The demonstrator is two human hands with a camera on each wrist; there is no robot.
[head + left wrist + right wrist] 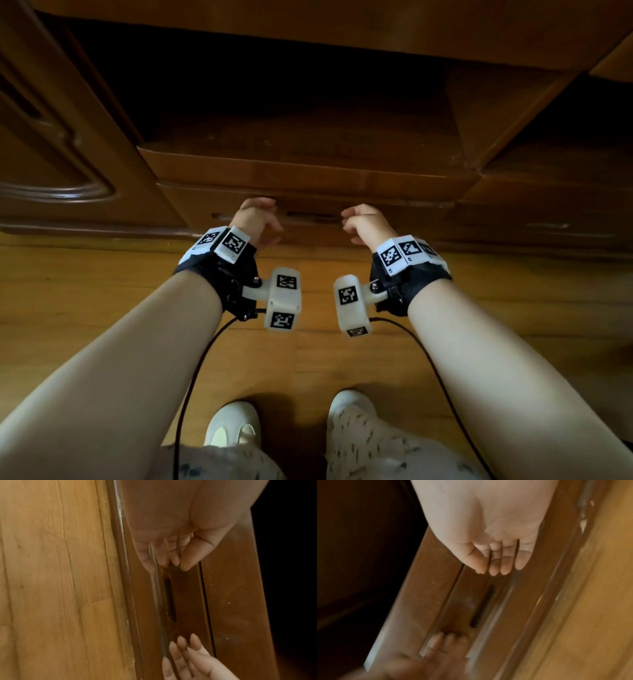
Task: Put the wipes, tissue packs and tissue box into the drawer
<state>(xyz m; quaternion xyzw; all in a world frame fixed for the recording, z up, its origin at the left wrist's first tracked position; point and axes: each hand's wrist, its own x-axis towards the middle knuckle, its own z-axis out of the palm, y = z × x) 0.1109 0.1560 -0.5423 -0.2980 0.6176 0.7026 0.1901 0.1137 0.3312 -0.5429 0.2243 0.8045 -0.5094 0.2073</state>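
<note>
The brown wooden drawer front (394, 214) runs low across the cabinet, under a dark open niche (291, 102), and looks pushed in. A narrow dark handle slot (308, 215) (169, 600) (481, 605) sits in its middle. My left hand (258, 219) (173, 559) hovers at the slot's left end, fingers loosely bent and holding nothing. My right hand (363, 222) (498, 566) hovers at the right end, also bare. Whether any fingertip touches the wood I cannot tell. No wipes, tissue packs or tissue box are in view.
A carved cabinet door (51, 154) stands to the left and another cabinet section (548, 205) to the right. Wood-plank floor (102, 291) lies below. My feet in white slippers (233, 425) stand close to the cabinet, and black cables (191, 377) hang from the wrist cameras.
</note>
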